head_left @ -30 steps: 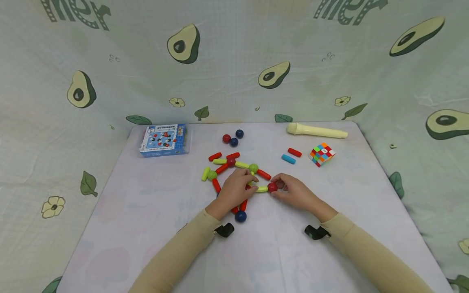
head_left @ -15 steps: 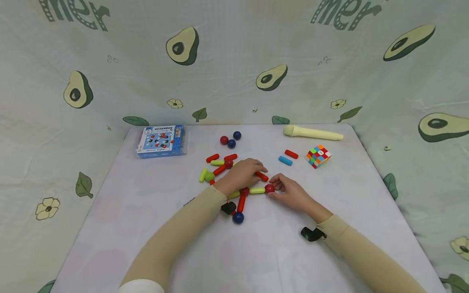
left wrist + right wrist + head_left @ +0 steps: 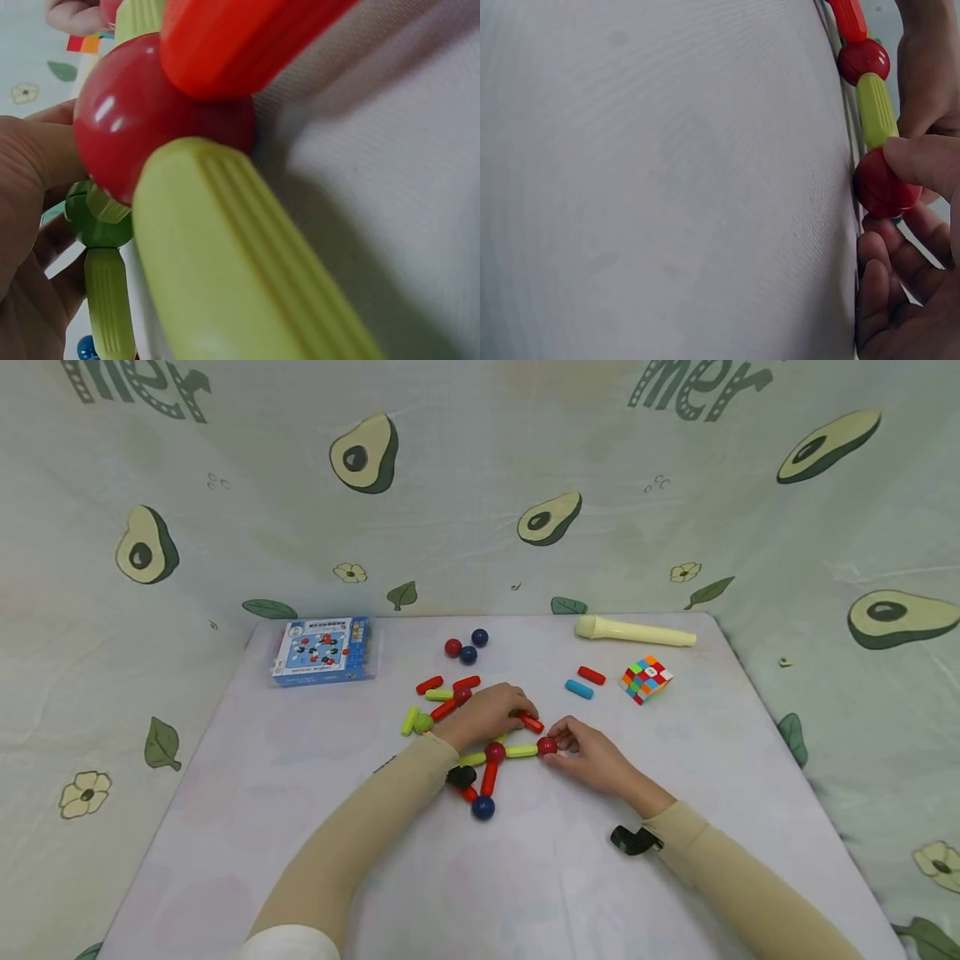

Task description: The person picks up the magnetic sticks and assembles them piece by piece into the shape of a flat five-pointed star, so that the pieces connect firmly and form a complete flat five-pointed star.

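Note:
In the head view, my left hand (image 3: pixel 487 714) reaches over the ball-and-stick model and covers part of it. The left wrist view shows its fingers curled about a green ball (image 3: pixel 94 221), behind a nearer red ball (image 3: pixel 124 112). A red stick (image 3: pixel 531 722) sticks out past those fingertips. My right hand (image 3: pixel 592 756) pinches the red end ball (image 3: pixel 547 746) between thumb and fingers. A yellow-green stick (image 3: pixel 521 751) joins that ball to the red middle ball (image 3: pixel 496 752). From there another red stick (image 3: pixel 489 778) runs to a dark blue ball (image 3: pixel 483 807).
Loose balls (image 3: pixel 453 647) lie farther back. A blue stick (image 3: pixel 579 689) and a red stick (image 3: pixel 592 676) lie right of the model, near a puzzle cube (image 3: pixel 646 679). A cream toy microphone (image 3: pixel 636 631) and a boxed set (image 3: pixel 322 650) are at the table's far side.
My left hand has moved away from the red middle ball, farther back over the model to the green ball. My right hand stays at the red end ball.

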The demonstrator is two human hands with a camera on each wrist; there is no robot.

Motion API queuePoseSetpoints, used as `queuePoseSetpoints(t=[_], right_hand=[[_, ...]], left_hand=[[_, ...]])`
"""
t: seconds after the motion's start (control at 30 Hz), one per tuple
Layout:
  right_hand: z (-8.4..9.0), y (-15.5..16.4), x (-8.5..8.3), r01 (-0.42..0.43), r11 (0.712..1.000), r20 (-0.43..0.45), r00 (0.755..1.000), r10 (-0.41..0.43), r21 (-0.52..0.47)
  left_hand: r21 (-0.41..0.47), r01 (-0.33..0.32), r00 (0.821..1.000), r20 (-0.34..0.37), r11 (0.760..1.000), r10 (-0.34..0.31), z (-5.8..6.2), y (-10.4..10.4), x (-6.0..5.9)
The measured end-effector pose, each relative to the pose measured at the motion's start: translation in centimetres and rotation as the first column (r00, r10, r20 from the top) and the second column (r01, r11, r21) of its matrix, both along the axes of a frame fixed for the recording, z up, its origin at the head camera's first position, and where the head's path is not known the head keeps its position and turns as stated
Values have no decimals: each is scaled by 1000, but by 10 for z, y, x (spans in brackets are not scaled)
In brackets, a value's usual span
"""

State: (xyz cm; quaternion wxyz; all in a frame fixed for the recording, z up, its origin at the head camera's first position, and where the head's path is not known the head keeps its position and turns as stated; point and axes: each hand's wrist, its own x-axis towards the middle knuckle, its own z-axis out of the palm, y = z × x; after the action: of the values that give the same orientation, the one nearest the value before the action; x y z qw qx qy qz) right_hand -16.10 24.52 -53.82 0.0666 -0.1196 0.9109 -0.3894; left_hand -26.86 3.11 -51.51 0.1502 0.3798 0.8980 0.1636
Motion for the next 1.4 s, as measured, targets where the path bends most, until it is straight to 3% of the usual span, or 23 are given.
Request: queuePoseSetpoints(t=[0.27,0.5,0.7,0.8,0.93,1.03,1.23,1.4], right_hand=[[0,-1,-1,13,1000,-10,1000,-13,-8],[-1,0,-1,20,1000,-23,1000,-20,-9],[-2,0,0,11,1000,-41,999,-12,-6],[-1,-1,1,-1,1000,-56,998,0,-10],[1,-1,3,-19,1000,-78,997,18,-8],[1,-2,5,-22,1000,-99,995,22,1],[1,-3,5,-35,999,-111,993,35,2],[0,-4,6,-37,999,-114,993,39,18]], left_hand=[[37,19,997,74,999,-22,-1,-4,-6],[49,66,994,80,997,-70,0,-7,-4],[50,43,994,102,998,-48,2,-8,0],[50,21,995,93,999,-26,4,-10,7],[34,21,999,-44,999,-19,7,-17,24],[3,-26,989,-147,1000,27,11,-22,38],[-115,-196,978,-89,974,186,17,-33,66],[-136,-201,979,-69,970,193,13,-37,77]])
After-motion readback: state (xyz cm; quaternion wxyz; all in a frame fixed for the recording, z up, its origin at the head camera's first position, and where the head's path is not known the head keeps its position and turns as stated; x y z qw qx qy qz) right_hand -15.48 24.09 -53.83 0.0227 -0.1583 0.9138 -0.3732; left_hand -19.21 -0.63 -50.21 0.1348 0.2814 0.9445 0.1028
